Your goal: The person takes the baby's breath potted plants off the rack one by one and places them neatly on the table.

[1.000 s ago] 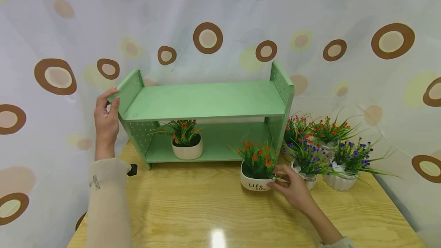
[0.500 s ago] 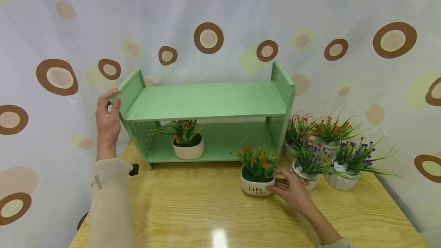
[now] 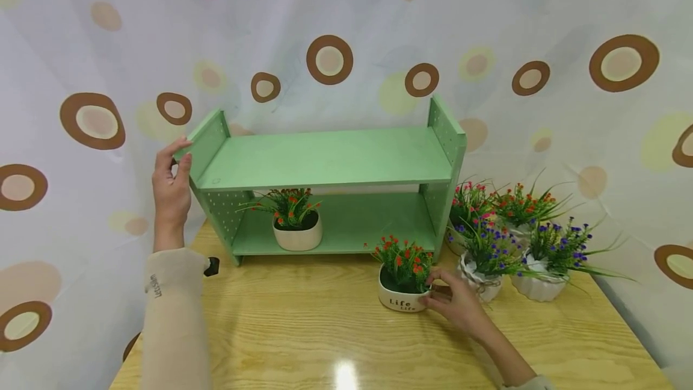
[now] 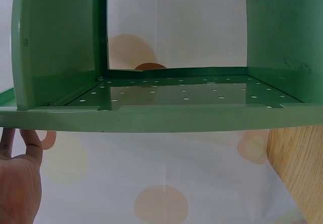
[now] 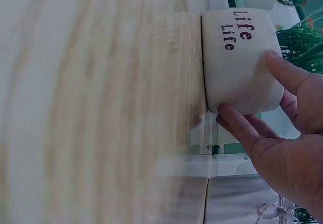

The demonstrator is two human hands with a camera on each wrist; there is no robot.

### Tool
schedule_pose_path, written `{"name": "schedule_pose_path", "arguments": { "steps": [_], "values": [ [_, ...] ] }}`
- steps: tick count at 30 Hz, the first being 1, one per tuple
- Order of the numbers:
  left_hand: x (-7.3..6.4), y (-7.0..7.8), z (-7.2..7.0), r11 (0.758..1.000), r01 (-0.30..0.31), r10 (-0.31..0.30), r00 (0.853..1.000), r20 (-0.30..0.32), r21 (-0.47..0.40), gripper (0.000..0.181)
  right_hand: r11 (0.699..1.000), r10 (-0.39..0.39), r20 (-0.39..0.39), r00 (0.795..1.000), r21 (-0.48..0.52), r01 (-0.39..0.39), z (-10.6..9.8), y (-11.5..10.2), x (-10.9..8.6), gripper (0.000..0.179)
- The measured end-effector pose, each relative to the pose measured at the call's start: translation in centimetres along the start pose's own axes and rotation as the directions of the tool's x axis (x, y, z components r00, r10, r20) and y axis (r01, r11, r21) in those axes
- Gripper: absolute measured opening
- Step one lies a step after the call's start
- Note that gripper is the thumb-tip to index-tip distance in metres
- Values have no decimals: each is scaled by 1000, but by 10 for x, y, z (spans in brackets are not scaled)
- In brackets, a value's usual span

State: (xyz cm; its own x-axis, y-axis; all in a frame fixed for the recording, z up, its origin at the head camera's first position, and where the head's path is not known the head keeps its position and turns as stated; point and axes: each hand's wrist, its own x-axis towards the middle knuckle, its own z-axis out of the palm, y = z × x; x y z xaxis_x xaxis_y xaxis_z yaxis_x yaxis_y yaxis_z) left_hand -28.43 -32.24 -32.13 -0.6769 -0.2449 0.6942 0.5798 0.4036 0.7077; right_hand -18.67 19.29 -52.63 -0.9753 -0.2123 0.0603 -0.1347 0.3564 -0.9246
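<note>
A green two-tier shelf stands at the back of the table. My left hand grips the upper front corner of its left side panel; in the left wrist view the fingertips are hidden behind the panel's edge. In front of the shelf's right end is a white oval flowerpot lettered "Life", with orange-red artificial flowers. My right hand pinches its right end, thumb on the front and fingers at the side and underneath. The pot's base is at the tabletop. Another white flowerpot sits on the lower tier.
Right of the shelf, several potted flowers crowd together, among them a purple-flowered pot and a white fluted pot. The wooden table reaches toward me. A patterned cloth hangs behind the shelf.
My right hand and the lettered flowerpot have moved slightly down in the head view, toward me and away from the shelf. My left hand keeps its place on the shelf.
</note>
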Motion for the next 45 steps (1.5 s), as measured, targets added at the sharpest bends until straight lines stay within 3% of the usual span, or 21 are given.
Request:
{"name": "schedule_pose_path", "arguments": {
  "steps": [19,27,35,41,45],
  "values": [
    [1,-2,-3,1000,4,-4,1000,-9,25,31,999,-46,43,998,-5,46,-2,-2,4,32],
    [0,-2,-2,1000,6,-6,1000,-6,23,31,1000,22,35,999,-20,-21,-2,0,4,31],
    [0,1,0,999,-9,9,1000,0,37,31,999,26,50,998,-29,-24,-2,3,3,31],
    [-1,1,1,999,-11,11,1000,-6,46,31,997,-51,57,997,-59,54,-9,-3,3,36],
    [0,2,2,998,-18,18,1000,-6,58,32,988,-136,52,989,-69,140,-20,-23,3,38]
  ]
}}
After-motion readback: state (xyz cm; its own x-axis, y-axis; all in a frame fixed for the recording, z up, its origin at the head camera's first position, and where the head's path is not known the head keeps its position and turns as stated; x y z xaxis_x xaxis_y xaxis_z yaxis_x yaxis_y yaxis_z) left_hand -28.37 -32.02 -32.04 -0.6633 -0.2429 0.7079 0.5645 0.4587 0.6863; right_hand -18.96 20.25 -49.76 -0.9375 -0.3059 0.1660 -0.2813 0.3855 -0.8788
